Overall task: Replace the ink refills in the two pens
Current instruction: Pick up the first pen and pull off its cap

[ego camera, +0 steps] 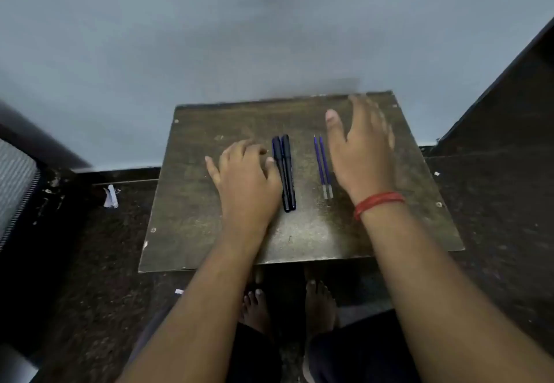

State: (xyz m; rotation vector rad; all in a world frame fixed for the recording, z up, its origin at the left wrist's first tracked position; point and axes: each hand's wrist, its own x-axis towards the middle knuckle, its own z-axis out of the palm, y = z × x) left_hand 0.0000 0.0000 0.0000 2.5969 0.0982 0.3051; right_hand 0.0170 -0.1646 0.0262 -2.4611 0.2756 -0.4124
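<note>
Two dark capped pens (285, 171) lie side by side in the middle of a small brown table (192, 218), pointing away from me. Just to their right lie two thin blue ink refills (323, 167), also side by side. My left hand (245, 182) rests palm down just left of the pens, its thumb tip touching the nearer pen; it holds nothing. Blurred by motion, my right hand (359, 152) hovers with fingers spread just right of the refills and holds nothing. A red thread band circles the right wrist.
The table stands against a pale wall. Dark floor surrounds it, with scraps of white paper (110, 197) at the left. My bare feet (287, 307) show under the near edge. A dark slanted surface (509, 107) rises at the right.
</note>
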